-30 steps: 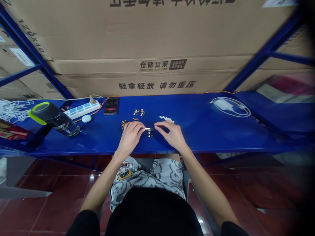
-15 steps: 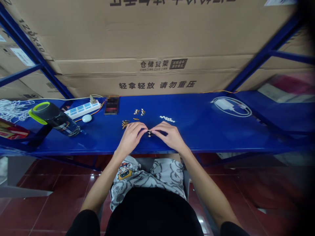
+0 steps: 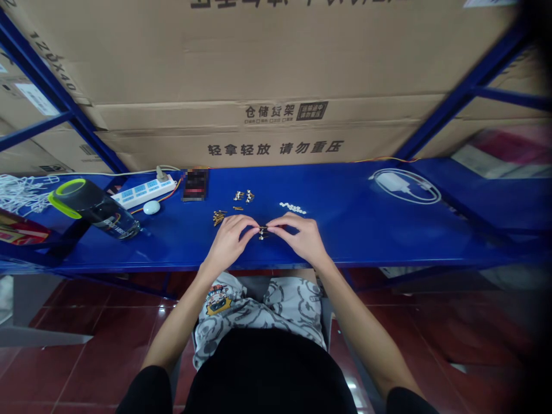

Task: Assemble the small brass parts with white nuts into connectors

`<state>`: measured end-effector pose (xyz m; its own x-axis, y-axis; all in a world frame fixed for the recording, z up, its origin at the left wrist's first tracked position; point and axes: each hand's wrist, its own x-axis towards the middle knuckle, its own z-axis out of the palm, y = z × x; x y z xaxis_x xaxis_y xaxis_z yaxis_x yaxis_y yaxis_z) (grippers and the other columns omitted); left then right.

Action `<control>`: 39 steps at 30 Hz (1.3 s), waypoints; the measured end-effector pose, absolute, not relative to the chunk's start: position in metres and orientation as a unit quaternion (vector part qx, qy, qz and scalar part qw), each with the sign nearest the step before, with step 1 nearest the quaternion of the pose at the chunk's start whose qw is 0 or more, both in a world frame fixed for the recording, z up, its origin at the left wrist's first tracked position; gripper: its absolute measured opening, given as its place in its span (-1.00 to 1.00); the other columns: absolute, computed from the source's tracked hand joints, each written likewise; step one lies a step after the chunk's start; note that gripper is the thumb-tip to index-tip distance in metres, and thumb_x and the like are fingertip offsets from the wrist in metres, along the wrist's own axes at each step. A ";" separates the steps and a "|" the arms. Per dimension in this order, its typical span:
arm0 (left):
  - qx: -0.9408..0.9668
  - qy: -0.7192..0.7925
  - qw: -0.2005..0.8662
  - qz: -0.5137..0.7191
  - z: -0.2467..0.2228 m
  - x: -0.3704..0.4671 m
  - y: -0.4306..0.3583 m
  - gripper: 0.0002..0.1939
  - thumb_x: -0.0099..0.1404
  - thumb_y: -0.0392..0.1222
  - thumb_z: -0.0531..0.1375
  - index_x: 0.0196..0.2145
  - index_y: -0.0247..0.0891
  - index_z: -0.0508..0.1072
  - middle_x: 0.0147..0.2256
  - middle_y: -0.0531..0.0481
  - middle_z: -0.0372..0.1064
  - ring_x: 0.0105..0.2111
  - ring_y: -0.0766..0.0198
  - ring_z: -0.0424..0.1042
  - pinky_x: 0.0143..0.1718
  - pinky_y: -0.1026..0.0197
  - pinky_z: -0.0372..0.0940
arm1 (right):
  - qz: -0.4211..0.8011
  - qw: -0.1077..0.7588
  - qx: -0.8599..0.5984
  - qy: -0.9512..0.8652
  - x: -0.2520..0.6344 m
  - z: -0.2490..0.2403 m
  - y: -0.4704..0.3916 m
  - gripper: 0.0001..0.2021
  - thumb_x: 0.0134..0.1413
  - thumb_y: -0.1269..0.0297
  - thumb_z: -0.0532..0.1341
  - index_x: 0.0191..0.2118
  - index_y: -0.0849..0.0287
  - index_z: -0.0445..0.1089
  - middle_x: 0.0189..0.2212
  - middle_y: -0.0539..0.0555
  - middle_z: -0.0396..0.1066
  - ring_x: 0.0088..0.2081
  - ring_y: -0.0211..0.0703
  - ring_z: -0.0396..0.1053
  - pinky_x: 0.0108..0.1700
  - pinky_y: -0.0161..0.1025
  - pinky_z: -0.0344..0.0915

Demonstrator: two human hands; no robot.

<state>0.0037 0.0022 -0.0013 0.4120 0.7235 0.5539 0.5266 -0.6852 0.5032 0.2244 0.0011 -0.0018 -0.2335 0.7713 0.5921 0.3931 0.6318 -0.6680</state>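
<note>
Over the front middle of the blue tabletop, my left hand (image 3: 232, 237) and my right hand (image 3: 302, 237) meet fingertip to fingertip. Both are closed in a pinch on opposite ends of a thin brass-coloured pin (image 3: 263, 227), too small to make out fully. Just below it shows a small white-and-dark piece (image 3: 261, 236); whether it is joined to the pin I cannot tell. Beyond my left hand lies a pile of brass-coloured pins (image 3: 218, 218), with one loose pin (image 3: 238, 208) beside it. Two small white-and-brass assemblies (image 3: 244, 196) sit farther back. Several white beads (image 3: 292, 208) lie beyond my right hand.
At left on the blue shelf (image 3: 366, 230) are a dark bottle (image 3: 101, 210), a white power strip (image 3: 144, 192), a white oval object (image 3: 152, 207) and a dark flat packet (image 3: 195, 184). A white charger with coiled cable (image 3: 394, 184) lies right. Cardboard boxes (image 3: 267, 63) wall the back.
The pin between my fingertips has turned slightly and shows darker. Both hands keep their pinch in almost the same place; the view has shifted a little.
</note>
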 end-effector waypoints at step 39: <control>0.791 0.362 0.274 0.409 0.002 0.005 0.002 -0.85 0.47 -0.11 0.17 -0.17 -0.17 0.51 -0.19 -0.04 0.51 -0.15 0.17 0.48 -0.03 0.07 0.35 | 0.134 0.486 -0.352 -0.789 0.218 -0.009 -0.007 -0.78 0.26 0.32 0.27 -0.06 -0.10 0.60 -0.20 -0.03 0.64 -0.22 -0.10 0.59 -0.14 -0.11 0.54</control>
